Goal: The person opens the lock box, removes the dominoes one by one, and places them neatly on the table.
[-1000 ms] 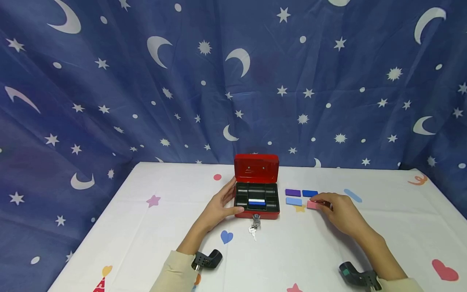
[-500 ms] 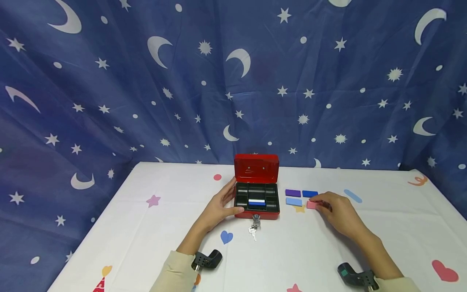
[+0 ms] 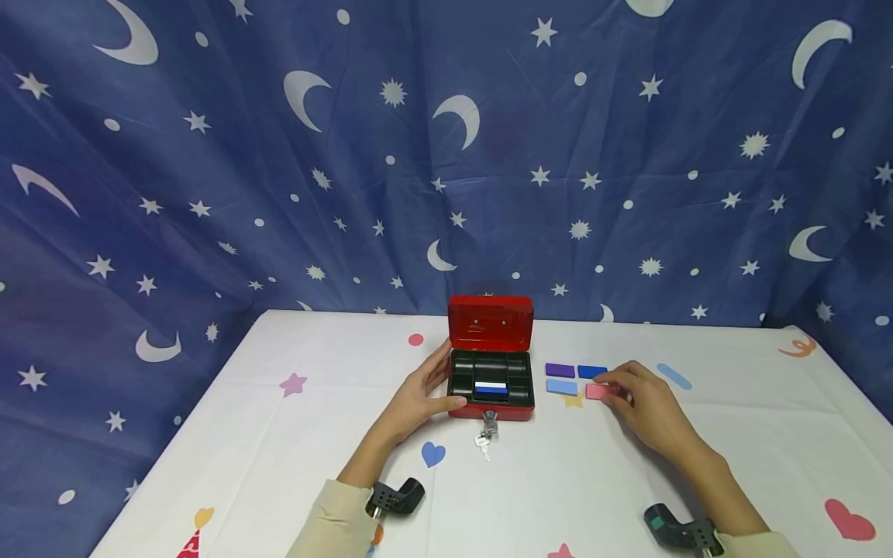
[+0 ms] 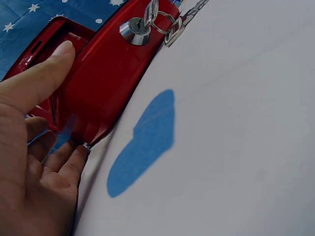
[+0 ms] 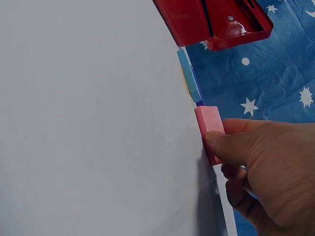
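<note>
A red cash box (image 3: 480,411) stands with its lid (image 3: 490,322) up, showing a black compartment tray (image 3: 519,392). Blue-and-white blocks (image 3: 491,387) lie in its middle compartment. My left hand (image 3: 418,397) holds the box at its left side, the thumb at the front corner and the other fingers along the side. A key ring with keys (image 3: 483,442) hangs from the front lock (image 4: 135,31). To the right, my right hand (image 3: 652,411) pinches a pink rectangular block (image 5: 209,123) between thumb and index finger. The block is low over the table or touching it; I cannot tell which.
Beside the box lie a purple block (image 3: 560,370), a dark blue block (image 3: 591,372) and a light blue block (image 3: 561,387). The white tablecloth (image 3: 349,349) has printed shapes. A blue star-and-moon curtain (image 3: 377,256) hangs behind the table.
The right hand has shifted very slightly, and more of the pink block shows at its fingertips. The left hand and the cash box stay where they were.
</note>
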`<state>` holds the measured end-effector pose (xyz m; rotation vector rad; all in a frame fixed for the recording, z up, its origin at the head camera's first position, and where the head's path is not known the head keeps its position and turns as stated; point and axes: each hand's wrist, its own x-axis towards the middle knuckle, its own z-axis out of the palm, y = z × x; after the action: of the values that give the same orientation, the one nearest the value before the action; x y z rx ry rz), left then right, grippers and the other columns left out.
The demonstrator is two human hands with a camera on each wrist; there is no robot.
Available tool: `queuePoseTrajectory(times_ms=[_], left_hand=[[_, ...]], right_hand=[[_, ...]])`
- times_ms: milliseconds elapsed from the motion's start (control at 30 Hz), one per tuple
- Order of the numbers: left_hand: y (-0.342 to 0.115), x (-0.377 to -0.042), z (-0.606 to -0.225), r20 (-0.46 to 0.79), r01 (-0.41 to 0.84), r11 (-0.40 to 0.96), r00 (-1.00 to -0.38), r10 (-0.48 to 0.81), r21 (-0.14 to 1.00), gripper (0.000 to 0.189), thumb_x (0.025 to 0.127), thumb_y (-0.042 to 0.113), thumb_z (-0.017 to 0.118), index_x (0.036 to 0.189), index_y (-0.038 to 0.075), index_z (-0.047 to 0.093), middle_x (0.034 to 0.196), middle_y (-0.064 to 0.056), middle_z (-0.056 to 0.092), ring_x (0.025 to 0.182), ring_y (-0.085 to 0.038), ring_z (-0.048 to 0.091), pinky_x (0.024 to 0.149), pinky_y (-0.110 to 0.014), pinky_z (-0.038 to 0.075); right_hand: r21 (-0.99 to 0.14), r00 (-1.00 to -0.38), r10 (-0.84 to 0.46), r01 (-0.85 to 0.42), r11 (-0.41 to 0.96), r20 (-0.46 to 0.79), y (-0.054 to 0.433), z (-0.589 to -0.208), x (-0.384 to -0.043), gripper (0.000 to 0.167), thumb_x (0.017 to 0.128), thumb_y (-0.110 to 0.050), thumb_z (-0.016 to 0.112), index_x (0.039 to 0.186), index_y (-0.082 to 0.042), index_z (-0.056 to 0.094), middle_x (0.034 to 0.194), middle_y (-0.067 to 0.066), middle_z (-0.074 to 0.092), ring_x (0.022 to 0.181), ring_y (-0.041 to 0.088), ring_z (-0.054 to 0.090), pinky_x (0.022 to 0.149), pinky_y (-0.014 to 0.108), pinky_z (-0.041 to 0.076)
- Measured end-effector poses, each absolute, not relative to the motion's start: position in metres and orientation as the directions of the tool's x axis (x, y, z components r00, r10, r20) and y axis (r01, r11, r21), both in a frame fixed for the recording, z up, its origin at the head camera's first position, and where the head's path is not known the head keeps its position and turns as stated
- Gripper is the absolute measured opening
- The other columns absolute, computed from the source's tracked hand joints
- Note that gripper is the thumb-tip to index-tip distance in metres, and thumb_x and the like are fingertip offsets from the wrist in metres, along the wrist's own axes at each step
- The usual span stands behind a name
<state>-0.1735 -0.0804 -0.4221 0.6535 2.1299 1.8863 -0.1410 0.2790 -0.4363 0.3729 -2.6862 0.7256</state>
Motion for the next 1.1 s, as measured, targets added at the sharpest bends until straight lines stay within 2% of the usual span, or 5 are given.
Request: queuePoseTrajectory(times_ms=[600,1100], left_hand=[[-0.0806,-0.1730,-0.4218,0.132,0.194,0.087,-0.875,0.466,0.977,0.088,0.081,0.004,0.073,0.152,0.005,0.021,0.154,-0.012,0.027,0.139,-0.029,0.030,0.112,-0.040,0.025],[-0.0801,-0.1725,-0.4216,0.124,0.185,0.087,-0.876,0.465,0.979,0.088,0.081,0.003,0.073,0.152,0.004,0.021,0.154,-0.013,0.026,0.139,-0.029,0.029,0.112,-0.041,0.025]], right_hand=[[-0.415,-0.888,-0.162,-0.353,0.838,0.430,0.2779,-0.4409,-0.1421,0.026,0.075,0.003,0.077,0.098,-0.006,0.072,0.091,0.004,0.063,0.071,0.015,0.050,0.059,0.028,0.049],[-0.431,-0.910,-0.148,-0.320,0.844,0.386,0.2767,-0.4428,-0.1415,0.026,0.079,0.005,0.074,0.104,-0.004,0.071,0.099,0.011,0.064,0.081,0.023,0.057,0.073,0.043,0.055]])
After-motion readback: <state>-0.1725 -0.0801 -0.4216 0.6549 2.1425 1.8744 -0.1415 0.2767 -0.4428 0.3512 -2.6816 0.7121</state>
